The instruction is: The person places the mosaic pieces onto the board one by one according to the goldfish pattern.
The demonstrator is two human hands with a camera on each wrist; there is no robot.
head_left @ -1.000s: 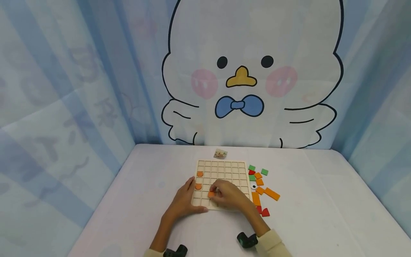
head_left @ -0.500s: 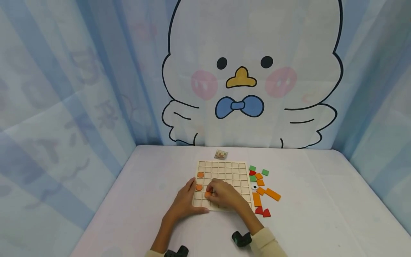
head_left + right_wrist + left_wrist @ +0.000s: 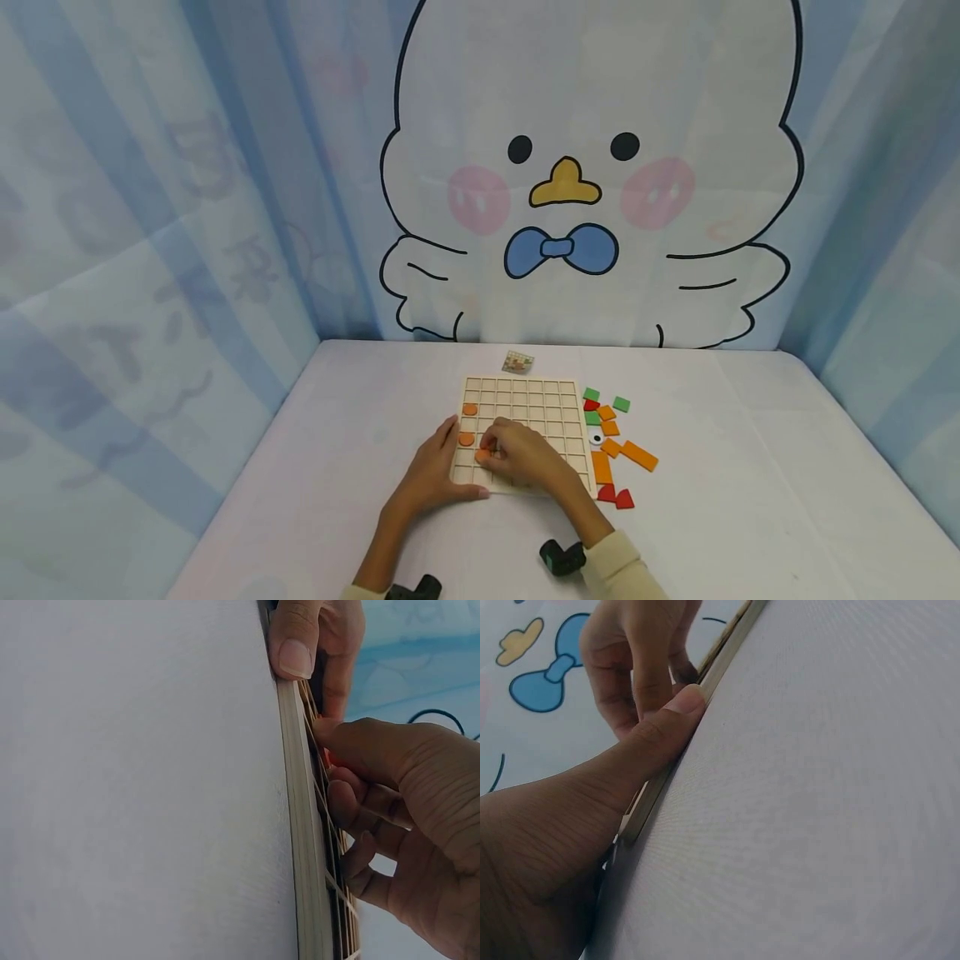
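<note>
Pinched orange piece has moved left over the gridded wooden board.

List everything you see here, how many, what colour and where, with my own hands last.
Board: one, pale, gridded, on the table
Round pieces: two, orange, on the board's left side
Held piece: one, orange, in the right hand
Long pieces: two, orange, right of board
Small pieces: three, orange, right of board
Green pieces: three, right of board
Red pieces: three, right of board
Eye piece: one, white and black, right of board
Patterned item: one, multicoloured, behind board
Table: one, white
Bird picture: one, mostly white, behind table
Wrist devices: two, black, at the wrists
Sleeves: two, cream
Hands: two, left at the board's near-left corner
</note>
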